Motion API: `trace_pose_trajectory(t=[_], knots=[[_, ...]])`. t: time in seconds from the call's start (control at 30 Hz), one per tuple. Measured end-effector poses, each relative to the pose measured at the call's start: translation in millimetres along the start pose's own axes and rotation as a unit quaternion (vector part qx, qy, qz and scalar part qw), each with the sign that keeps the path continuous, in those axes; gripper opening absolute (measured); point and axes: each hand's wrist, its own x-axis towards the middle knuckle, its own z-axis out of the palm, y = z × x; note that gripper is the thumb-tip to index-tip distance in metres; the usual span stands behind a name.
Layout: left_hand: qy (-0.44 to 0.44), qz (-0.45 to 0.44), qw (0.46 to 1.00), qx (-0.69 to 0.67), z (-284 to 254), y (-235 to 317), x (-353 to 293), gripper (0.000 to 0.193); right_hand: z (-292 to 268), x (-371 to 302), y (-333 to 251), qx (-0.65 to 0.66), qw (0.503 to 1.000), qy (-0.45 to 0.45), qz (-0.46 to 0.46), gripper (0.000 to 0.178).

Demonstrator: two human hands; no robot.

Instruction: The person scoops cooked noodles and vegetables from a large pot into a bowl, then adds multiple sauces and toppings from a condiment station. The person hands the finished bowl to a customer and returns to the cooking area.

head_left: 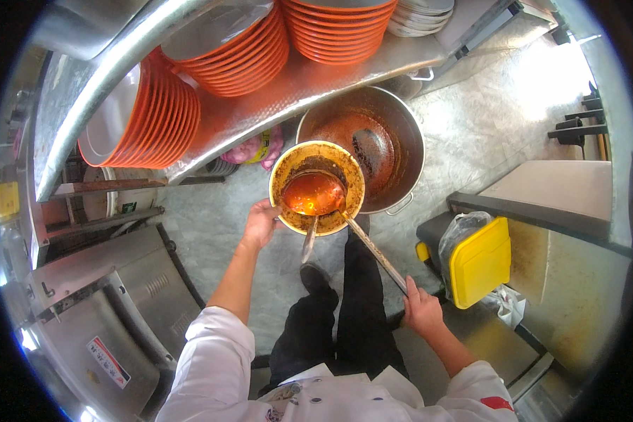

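My left hand [261, 224] is closed on the left rim of a round bucket [354, 176], its inner wall smeared yellow-brown. Deep orange-red oily liquid [314, 194] shines inside it. My right hand [422, 309] grips the end of a long-handled ladle [380, 257], whose shaft slants down over the near-right rim into the bucket. A second, flat handle [309, 243] sticks out over the near rim, touched by neither hand; its lower end is hidden. Just beyond the bucket, partly covered by it, stands a large metal pot [409, 130] with reddish-brown residue inside.
Stacks of orange bowls [235, 60] and white plates [420, 15] stand on a metal shelf [344, 74] ahead. A bin with a yellow lid [482, 264] is at my right. Steel cabinets [112, 316] line the left. A pink bag [250, 149] lies under the shelf.
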Motion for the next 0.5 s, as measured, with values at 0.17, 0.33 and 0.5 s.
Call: trace_pose_trajectory(t=[0.17, 0.33, 0.5], knots=[[-0.007, 0.003, 1.000, -0.002, -2.6, -0.8, 0.8, 0.013, 3.3, 3.6, -0.7, 0.038, 0.999, -0.003, 0.016, 0.057], [-0.009, 0.003, 1.000, 0.005, -4.1, -2.1, 2.5, 0.014, -22.7, 10.4, -14.6, 0.413, 0.891, -0.112, 0.150, 0.052], [-0.015, 0.018, 1.000, -0.010, -3.3, -3.2, 2.3, 0.014, -69.6, 7.4, -12.0, 0.736, 0.549, -0.247, 0.309, 0.044]])
